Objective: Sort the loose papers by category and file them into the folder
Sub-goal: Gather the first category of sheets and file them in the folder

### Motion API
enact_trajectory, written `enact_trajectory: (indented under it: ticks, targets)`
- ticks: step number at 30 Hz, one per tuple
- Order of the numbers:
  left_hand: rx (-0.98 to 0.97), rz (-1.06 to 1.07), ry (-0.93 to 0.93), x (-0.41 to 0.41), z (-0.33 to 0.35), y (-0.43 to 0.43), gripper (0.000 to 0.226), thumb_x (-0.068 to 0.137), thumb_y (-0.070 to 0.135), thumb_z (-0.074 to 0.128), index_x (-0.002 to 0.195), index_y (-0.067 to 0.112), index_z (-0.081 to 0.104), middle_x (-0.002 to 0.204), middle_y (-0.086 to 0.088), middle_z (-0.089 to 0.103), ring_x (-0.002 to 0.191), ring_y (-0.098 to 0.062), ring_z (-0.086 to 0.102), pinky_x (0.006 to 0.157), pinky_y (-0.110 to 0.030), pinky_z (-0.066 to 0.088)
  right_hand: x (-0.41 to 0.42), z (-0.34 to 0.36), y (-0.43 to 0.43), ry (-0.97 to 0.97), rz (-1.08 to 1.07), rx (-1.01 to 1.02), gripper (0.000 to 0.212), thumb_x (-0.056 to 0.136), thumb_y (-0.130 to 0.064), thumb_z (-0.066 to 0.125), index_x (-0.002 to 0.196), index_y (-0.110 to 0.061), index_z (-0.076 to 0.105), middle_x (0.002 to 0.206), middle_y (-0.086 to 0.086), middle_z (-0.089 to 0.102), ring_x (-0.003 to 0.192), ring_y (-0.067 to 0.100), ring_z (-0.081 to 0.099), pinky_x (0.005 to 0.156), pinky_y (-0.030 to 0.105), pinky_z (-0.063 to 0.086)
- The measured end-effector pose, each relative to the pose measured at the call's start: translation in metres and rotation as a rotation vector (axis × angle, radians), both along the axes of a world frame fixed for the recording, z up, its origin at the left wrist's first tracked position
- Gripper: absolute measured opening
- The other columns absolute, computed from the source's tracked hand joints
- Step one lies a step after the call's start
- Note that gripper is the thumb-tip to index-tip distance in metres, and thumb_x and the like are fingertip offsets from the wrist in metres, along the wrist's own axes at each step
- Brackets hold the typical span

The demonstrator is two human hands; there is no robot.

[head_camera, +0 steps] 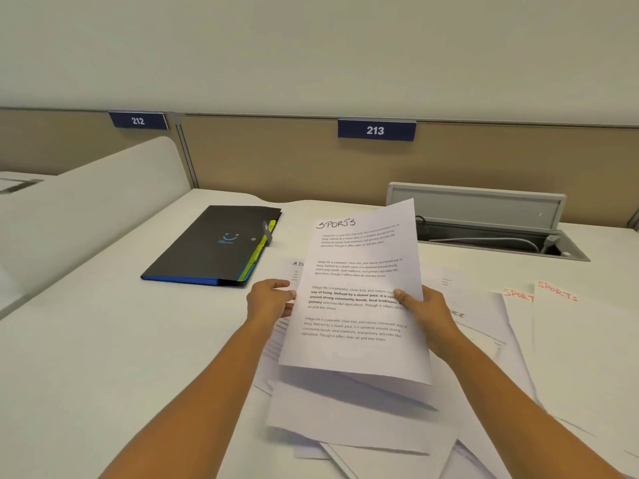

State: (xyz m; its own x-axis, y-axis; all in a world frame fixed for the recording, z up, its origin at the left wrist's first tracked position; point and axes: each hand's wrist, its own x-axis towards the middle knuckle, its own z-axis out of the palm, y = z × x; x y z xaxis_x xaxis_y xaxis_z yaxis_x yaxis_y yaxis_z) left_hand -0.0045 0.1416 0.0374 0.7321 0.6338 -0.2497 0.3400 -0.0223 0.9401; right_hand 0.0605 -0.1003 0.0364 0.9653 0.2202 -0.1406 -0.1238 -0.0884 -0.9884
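I hold a white sheet headed "SPORTS" (359, 271) tilted up above the desk. My left hand (268, 300) pinches its left edge and my right hand (427, 305) grips its right edge, thumb on the front. Under it lies a loose heap of white papers (345, 416). To the right lie two sheets with "SPORTS" in red (556, 292). The black folder (214, 243), closed, with a blue spine and coloured tabs, lies at the left back of the desk.
An open cable tray with a raised grey lid (484, 216) sits at the back right. A tan partition with signs 212 (138, 121) and 213 (376, 130) runs behind the white desk (121, 340). A white divider (103, 195) stands to the left.
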Motion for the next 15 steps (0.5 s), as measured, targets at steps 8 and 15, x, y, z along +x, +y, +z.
enact_trajectory:
  ticks: [8,15]
  targets:
    - [0.371,0.059,0.095,0.021,-0.001,0.091,0.023,0.083,0.003,0.061,0.106,0.003,0.065,0.095,-0.013,0.067,0.081,-0.026,0.064,0.080,-0.037,0.054,0.011,-0.011,0.068,0.053,-0.030,0.050,0.018,0.090,-0.014,0.060,0.107,-0.009,0.061,0.091,0.006,0.069,0.080,0.029,0.066,0.077,0.042,0.055]
    - [0.645,0.031,0.162,0.036,-0.014,0.149,0.027,0.093,0.010,0.050,0.118,0.004,0.059,0.117,-0.015,0.063,0.108,-0.028,0.058,0.088,-0.032,0.045,0.023,-0.022,0.101,0.064,-0.074,0.021,0.023,0.090,-0.015,0.061,0.111,-0.007,0.062,0.101,0.013,0.069,0.091,0.035,0.066,0.084,0.048,0.053]
